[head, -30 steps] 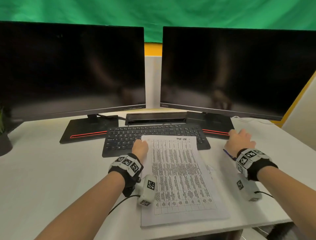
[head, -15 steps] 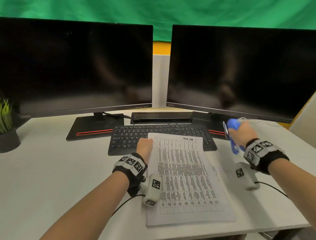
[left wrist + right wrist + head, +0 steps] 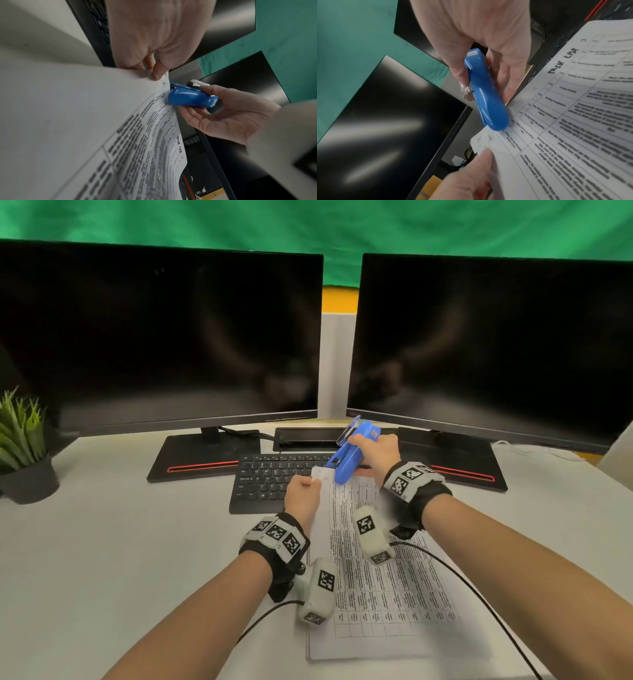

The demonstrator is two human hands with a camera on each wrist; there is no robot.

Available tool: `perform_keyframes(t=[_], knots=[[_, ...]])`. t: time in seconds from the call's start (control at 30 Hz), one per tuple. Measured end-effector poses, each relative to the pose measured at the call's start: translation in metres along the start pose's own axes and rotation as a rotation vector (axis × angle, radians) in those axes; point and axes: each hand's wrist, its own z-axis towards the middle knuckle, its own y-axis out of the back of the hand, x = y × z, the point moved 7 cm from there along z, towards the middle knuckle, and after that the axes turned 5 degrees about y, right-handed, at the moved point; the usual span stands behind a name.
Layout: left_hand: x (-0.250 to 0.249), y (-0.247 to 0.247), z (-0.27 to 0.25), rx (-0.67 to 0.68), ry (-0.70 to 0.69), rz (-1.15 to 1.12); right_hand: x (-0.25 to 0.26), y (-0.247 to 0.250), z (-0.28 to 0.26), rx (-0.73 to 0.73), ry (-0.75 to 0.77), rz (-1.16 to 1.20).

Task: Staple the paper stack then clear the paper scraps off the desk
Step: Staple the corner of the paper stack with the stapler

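- the white printed paper stack (image 3: 373,559) lies on the white counter (image 3: 120,542) near its front edge, its far end over the black keyboard (image 3: 270,477); the far left corner is lifted, likely so the stapler can slip round it.
- the left hand (image 3: 303,494) pinches that corner between thumb and fingers, steadying the sheets together.
- the glossy blue plastic stapler (image 3: 349,455) has its nose on the corner, beside the left thumb.
- the right hand (image 3: 375,451) is wrapped round the stapler, thumb on one side, fingers (image 3: 506,81) on the other, set to squeeze.
- no scraps show; two dark monitors (image 3: 161,344) stand behind.
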Motion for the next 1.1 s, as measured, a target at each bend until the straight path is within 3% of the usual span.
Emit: perform_keyframes(t=[0.3, 0.57, 0.8, 1.1], knots=[[-0.004, 0.001, -0.003, -0.023, -0.056, -0.045, 0.005, -0.021, 0.000, 0.064, -0.021, -0.159], [-0.002, 0.007, 0.001, -0.022, -0.069, -0.105, 0.017, -0.045, -0.002, 0.116, 0.203, -0.400], [-0.002, 0.005, 0.003, 0.005, -0.070, -0.154, 0.019, -0.067, -0.004, 0.177, 0.312, -0.413], [-0.001, 0.007, 0.004, 0.033, -0.064, -0.123, 0.016, -0.081, -0.002, 0.125, 0.433, -0.461]])
